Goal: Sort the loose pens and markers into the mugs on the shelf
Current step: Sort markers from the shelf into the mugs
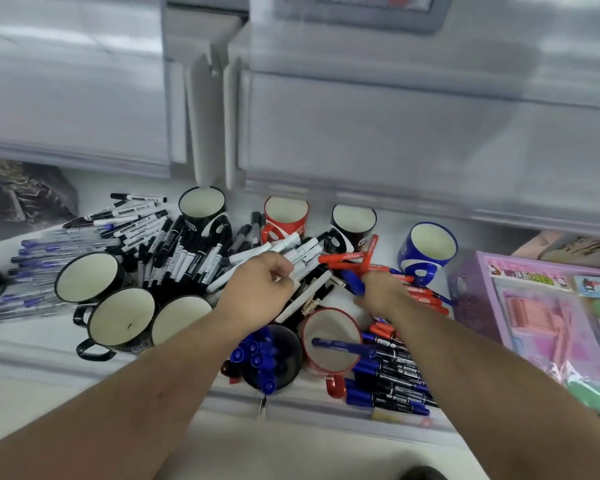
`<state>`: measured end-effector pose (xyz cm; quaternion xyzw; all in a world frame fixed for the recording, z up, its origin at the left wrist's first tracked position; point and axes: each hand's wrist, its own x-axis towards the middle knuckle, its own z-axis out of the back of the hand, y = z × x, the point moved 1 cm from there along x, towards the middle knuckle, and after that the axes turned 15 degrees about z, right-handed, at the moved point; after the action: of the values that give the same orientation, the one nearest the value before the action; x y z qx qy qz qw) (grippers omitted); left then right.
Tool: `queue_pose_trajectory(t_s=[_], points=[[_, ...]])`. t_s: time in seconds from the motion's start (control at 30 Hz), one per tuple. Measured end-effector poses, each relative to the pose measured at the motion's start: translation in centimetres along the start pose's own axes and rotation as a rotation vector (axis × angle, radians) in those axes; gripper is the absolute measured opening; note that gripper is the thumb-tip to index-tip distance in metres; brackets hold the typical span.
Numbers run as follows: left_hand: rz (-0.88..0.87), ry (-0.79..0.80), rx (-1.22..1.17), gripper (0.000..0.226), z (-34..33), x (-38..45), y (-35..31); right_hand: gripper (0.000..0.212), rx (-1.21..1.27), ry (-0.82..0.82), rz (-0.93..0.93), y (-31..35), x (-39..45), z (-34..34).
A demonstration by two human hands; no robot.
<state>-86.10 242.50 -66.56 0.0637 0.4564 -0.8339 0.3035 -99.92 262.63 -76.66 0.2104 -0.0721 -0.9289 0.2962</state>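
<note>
Bright, even overhead light; upper shelf fronts (361, 126) motion-blurred with soft glare, edges wide-angle bowed.

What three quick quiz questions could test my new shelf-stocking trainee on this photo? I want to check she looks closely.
1. True or false: the blue mug at the back right has markers in it.
2. Which hand holds red markers? A) left hand B) right hand C) neither
3. Fill in: the dark mug nearest the shelf's front edge is filled with ____-capped markers.

Key:
1. False; its inside shows bare.
2. B; the left hand grips a bundle of white markers.
3. Blue.
</note>
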Motion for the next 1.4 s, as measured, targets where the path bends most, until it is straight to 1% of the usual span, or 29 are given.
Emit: queue_pose_trajectory(t_s=[0.1,0.17,0.2,0.27,0.3,0.33,0.4,0.47,0.57,0.6,0.63,0.7,0.73,0.77,0.8,0.83,0.9,0.93,1.0,1.07,1.1,1.17,1.27,1.3,1.4], points=[[-0.027,0.033,0.02,0.022,-0.3,-0.1,-0.4,0.019,0.194,-0.291,0.03,0.8,-1.7,3.5],[-0.106,0.109,0.059,0.034,-0.9,-0.6,-1.0,0.02,0.398,-0.464,0.053,2.5,-4.3,5.7],[-0.153,0.157,0.085,0.046,-1.3,-1.0,-1.4,0.018,0.542,-0.5,0.071,3.8,-5.9,6.7],[-0.237,0.263,0.096,0.07,-2.2,-1.9,-2.4,0.017,0.776,-0.482,0.133,6.2,-9.1,8.2],[-0.273,0.318,0.082,0.075,-2.6,-2.3,-2.8,0.016,0.839,-0.456,0.171,7.2,-10.4,8.7],[-0.296,0.374,0.075,0.072,-3.0,-2.7,-3.2,0.015,0.874,-0.429,0.206,8.0,-11.4,9.0],[-0.322,0.439,0.094,0.056,-3.6,-3.1,-3.4,0.016,0.891,-0.398,0.244,8.8,-12.7,9.2],[-0.337,0.44,0.133,0.037,-3.7,-3.4,-3.3,0.013,0.825,-0.4,0.251,8.9,-13.4,9.1],[-0.368,0.43,0.128,0.014,-3.5,-4.3,-3.3,0.014,0.592,-0.429,0.323,9.1,-14.5,8.9],[-0.376,0.429,0.109,0.013,-3.4,-4.6,-3.3,0.014,0.515,-0.442,0.366,9.4,-14.9,8.9],[-0.389,0.434,0.082,0.016,-3.4,-4.9,-3.4,0.015,0.455,-0.456,0.406,9.6,-15.3,9.0],[-0.375,0.446,0.043,0.024,-3.3,-5.3,-3.6,0.02,0.422,-0.449,0.468,9.7,-15.8,9.6],[-0.339,0.454,0.024,0.021,-3.2,-5.4,-3.7,0.027,0.431,-0.418,0.47,9.2,-15.7,10.1],[-0.29,0.466,-0.004,0.019,-3.2,-5.4,-3.8,0.039,0.444,-0.376,0.43,8.2,-15.4,10.7],[-0.223,0.485,-0.038,0.022,-3.0,-5.4,-3.9,0.051,0.456,-0.339,0.347,6.6,-14.9,11.1],[-0.16,0.513,-0.09,0.024,-2.9,-5.4,-3.9,0.056,0.445,-0.316,0.225,4.7,-14.3,11.5],[-0.071,0.538,-0.182,0.021,-2.7,-5.5,-3.8,0.044,0.309,-0.266,-0.003,0.5,-13.4,11.4],[-0.045,0.538,-0.21,0.018,-2.6,-5.5,-3.7,0.036,0.198,-0.199,-0.061,-1.3,-13.1,10.6],[0.008,0.53,-0.258,0.018,-2.6,-5.5,-3.6,0.031,0.003,-0.003,-0.042,-3.5,-12.9,7.4],[0.061,0.512,-0.3,0.018,-2.9,-5.1,-3.3,0.036,-0.083,0.156,0.023,-4.1,-12.7,3.5],[0.089,0.504,-0.319,0.018,-3.1,-5.0,-3.1,0.04,-0.095,0.202,0.046,-4.0,-12.7,1.7],[0.122,0.486,-0.338,0.019,-3.5,-4.6,-3.0,0.049,-0.129,0.226,0.078,-3.1,-12.6,-1.0],[0.141,0.462,-0.334,0.017,-3.8,-4.0,-2.7,0.056,-0.163,0.177,0.099,-2.1,-12.1,-3.1],[0.15,0.455,-0.335,0.017,-3.8,-3.8,-2.6,0.055,-0.16,0.149,0.09,-2.1,-11.9,-3.5],[0.166,0.438,-0.344,0.014,-4.0,-3.5,-2.2,0.039,-0.147,0.104,0.037,-2.7,-11.4,-4.1]])
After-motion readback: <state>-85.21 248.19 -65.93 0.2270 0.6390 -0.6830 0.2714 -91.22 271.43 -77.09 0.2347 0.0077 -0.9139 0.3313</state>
